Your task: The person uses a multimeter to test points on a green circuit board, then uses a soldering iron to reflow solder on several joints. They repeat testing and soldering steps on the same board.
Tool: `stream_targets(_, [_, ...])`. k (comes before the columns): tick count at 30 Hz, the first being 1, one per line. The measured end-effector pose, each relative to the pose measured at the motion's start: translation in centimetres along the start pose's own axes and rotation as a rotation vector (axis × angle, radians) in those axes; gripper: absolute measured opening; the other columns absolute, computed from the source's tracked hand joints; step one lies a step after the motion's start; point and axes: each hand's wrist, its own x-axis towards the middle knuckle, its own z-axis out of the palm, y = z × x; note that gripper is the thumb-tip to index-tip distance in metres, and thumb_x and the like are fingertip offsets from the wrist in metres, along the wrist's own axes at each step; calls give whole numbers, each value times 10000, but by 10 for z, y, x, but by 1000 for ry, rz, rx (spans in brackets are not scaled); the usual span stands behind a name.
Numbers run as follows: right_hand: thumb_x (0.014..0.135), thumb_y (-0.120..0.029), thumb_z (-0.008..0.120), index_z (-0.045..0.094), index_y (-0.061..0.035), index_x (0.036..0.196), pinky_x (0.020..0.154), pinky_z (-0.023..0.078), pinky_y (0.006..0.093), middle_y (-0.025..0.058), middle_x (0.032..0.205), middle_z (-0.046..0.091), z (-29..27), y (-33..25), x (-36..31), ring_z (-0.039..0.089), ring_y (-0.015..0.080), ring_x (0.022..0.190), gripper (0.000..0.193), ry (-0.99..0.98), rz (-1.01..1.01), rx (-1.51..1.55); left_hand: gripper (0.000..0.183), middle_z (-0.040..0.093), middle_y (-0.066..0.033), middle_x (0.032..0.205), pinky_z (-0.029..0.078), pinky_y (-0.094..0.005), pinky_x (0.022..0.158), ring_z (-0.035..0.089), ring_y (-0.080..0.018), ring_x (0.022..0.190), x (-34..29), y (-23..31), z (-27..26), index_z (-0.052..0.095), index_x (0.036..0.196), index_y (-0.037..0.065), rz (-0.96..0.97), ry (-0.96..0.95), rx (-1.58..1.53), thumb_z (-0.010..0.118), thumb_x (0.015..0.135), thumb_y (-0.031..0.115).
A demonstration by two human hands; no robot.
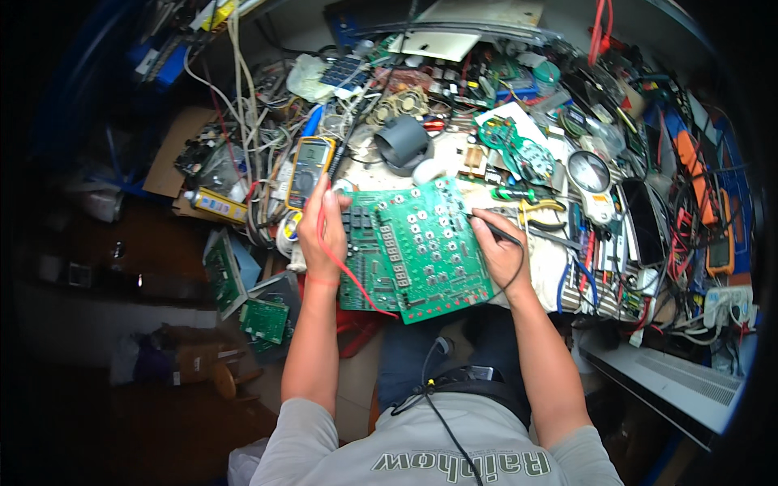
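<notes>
Two green circuit boards overlap in front of me. The front board (442, 267) carries digit displays and several round buttons; the back board (365, 267) shows black blocks on its left. My left hand (318, 239) is closed on the left edge of the back board, and a red test lead (354, 279) runs from its fingers down across the boards. At the front board's right edge, my right hand (504, 249) pinches a black test probe (498, 229) whose tip is over the board. A yellow multimeter (309, 168) lies just beyond my left hand.
Beyond the boards, a grey cylinder (403, 144), a round magnifier (589, 172) and yellow-handled pliers (545, 215) lie among piled parts and wires. Blue-handled pliers (585, 279) are at the right. More boards (263, 320) rest low at the left.
</notes>
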Motion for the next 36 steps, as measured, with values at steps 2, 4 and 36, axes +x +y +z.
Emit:
stream_targets(2, [992,-141,775,792,-9,1166,848,574,304,149,1060,802,-1,0,-1,766,220,939,218,-2,-12,-10,389,766,-161,918,582,-360,800,733,-221,838,-34,30,7,660,1405,-74,82,-63,40,503,1138,162])
stream_targets(4, [1021,-164,761,785,1,1218,902,567,307,150,1112,804,-3,-2,-1,749,199,998,258,-37,35,-14,378,763,-150,941,578,-350,807,729,-221,844,-55,52,16,667,1399,-68,198,-143,84,502,1134,146])
stream_targets(36, [1019,-195,761,786,-3,1223,922,571,325,171,1155,795,-4,-2,0,754,225,1033,281,-48,19,-13,228,784,-161,1086,589,-417,904,738,-340,999,-83,58,104,764,1143,6,294,-170,156,784,920,45])
